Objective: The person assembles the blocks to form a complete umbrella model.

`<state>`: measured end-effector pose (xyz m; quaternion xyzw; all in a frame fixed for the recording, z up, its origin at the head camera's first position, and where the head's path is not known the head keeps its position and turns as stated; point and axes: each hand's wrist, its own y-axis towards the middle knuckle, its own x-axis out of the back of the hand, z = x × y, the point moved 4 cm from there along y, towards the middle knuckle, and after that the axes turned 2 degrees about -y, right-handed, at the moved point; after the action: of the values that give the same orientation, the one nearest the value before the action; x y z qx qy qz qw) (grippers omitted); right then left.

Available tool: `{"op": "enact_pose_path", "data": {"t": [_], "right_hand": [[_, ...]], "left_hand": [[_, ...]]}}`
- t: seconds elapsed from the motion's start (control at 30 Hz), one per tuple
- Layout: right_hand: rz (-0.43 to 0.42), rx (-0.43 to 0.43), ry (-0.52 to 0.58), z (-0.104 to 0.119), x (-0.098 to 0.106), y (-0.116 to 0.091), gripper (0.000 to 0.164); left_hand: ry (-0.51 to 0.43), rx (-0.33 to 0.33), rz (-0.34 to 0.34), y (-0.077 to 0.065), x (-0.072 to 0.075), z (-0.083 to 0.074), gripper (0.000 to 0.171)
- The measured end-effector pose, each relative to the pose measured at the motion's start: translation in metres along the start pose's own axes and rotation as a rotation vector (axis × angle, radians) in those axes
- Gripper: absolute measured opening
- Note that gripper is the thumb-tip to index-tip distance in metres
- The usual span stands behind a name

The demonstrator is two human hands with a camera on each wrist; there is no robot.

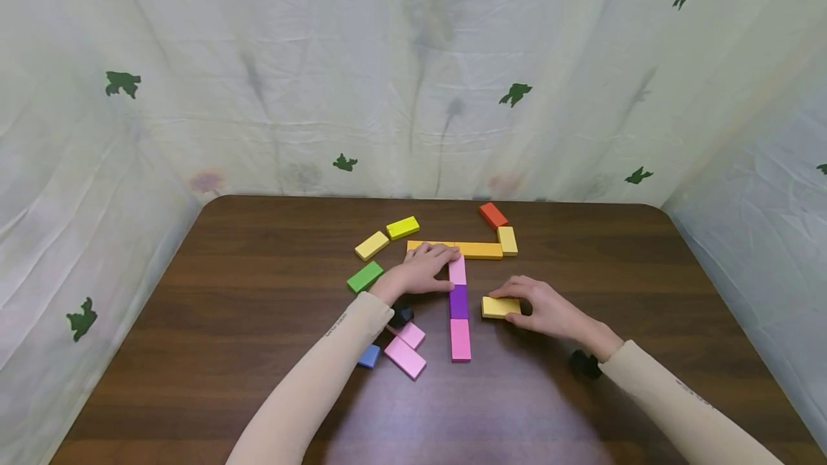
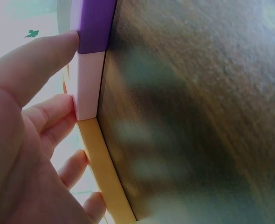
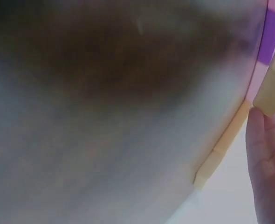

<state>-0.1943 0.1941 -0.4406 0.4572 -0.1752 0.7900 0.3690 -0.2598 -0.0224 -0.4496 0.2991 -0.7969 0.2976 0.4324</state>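
Note:
Several flat blocks form a T on the table. Two orange blocks (image 1: 479, 251) make the bar. Below them run a light pink block (image 1: 457, 271), a purple block (image 1: 458, 302) and a pink block (image 1: 460, 341). My left hand (image 1: 420, 273) lies over the joint of bar and stem. In the left wrist view its thumb (image 2: 44, 58) is at the purple block (image 2: 94, 25), with fingertips along the light pink block (image 2: 89, 86) and the orange block (image 2: 107, 170). To the right of the stem, my right hand (image 1: 548, 308) pinches a pale yellow block (image 1: 500, 308) between thumb and fingers.
A pale yellow block (image 1: 507, 241) adjoins the bar's right end, with a red block (image 1: 494, 214) beyond. Left lie yellow (image 1: 403, 227), pale yellow (image 1: 372, 245) and green (image 1: 365, 277) blocks. Pink (image 1: 405, 358) and blue (image 1: 369, 357) ones sit near my left forearm. Curtains surround the table.

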Motion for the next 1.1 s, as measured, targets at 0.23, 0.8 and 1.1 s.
{"op": "enact_pose_path", "data": {"t": [0.23, 0.8, 1.1], "right_hand": [[-0.064, -0.003, -0.020, -0.012, 0.013, 0.014, 0.035], [-0.155, -0.100, -0.012, -0.032, 0.033, 0.076, 0.036], [-0.154, -0.196, -0.016, -0.046, 0.036, 0.104, 0.037]], "left_hand": [[-0.001, 0.000, 0.000, 0.001, -0.001, 0.001, 0.069], [-0.014, 0.003, 0.018, 0.001, 0.002, 0.000, 0.068], [-0.017, 0.005, 0.017, 0.001, 0.000, 0.001, 0.068]]}}
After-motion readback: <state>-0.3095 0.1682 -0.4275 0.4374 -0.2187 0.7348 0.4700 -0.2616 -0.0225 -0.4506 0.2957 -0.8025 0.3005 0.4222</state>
